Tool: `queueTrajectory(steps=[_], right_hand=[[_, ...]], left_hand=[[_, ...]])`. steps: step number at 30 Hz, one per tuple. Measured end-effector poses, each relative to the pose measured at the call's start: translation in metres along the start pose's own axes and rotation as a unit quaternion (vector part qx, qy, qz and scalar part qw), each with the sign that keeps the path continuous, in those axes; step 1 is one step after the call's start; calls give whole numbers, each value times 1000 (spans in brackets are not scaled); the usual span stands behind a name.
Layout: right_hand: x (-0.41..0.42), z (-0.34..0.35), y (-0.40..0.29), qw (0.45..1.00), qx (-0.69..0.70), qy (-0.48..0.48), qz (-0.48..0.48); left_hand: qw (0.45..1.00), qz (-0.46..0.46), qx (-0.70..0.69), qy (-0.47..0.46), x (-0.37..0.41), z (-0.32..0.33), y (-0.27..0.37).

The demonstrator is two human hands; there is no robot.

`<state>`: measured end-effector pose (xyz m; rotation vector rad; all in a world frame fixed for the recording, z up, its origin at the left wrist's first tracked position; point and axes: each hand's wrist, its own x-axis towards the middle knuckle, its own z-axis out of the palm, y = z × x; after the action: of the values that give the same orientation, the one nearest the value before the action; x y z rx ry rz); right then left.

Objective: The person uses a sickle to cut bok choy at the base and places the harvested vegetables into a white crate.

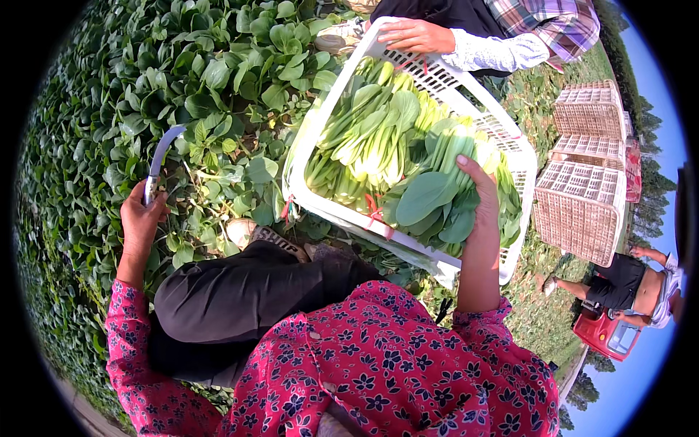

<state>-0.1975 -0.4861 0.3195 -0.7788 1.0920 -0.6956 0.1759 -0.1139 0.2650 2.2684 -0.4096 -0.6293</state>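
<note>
At the left, my left hand [143, 210] grips the handle of a curved-blade knife [163, 150], its blade raised over the leafy plants. My right hand [481, 188] holds a bunch of bok choy [437, 191] over a white plastic crate [377, 221], thumb across the stalks; its other fingers are mostly hidden. Many green leaves and pale stalks of bok choy [377, 128] lie inside the crate. Red ties hang on its rim. Another person's hand [415, 37] rests on the crate's far rim.
Dense bok choy plants [109, 109] grow at the left. The other person's shoe [336, 38] is beside the crate. Stacked crates [579, 205] stand at the right, near a standing person [622, 284] and a red vehicle [600, 333]. My bent knee is below the knife.
</note>
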Motion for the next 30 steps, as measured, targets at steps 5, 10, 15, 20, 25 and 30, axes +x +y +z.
queueTrajectory(steps=[5, 10, 15, 20, 25, 30], right_hand=[[23, 12, 19, 999, -36, -7, 26], [95, 3, 83, 986, -162, 17, 17], [74, 12, 71, 989, -139, -10, 41], [29, 42, 25, 993, -114, 7, 22], [64, 67, 78, 983, -133, -122, 35], [99, 66, 96, 966, -241, -35, 80]], left_hand=[[999, 5, 15, 32, -11, -15, 0], [999, 24, -10, 40, -14, -5, 10], [998, 41, -15, 38, -22, -12, 1], [998, 40, -10, 48, -26, -20, -4], [999, 35, -2, 38, -24, -12, 5], [998, 51, -1, 34, -24, -8, 9]])
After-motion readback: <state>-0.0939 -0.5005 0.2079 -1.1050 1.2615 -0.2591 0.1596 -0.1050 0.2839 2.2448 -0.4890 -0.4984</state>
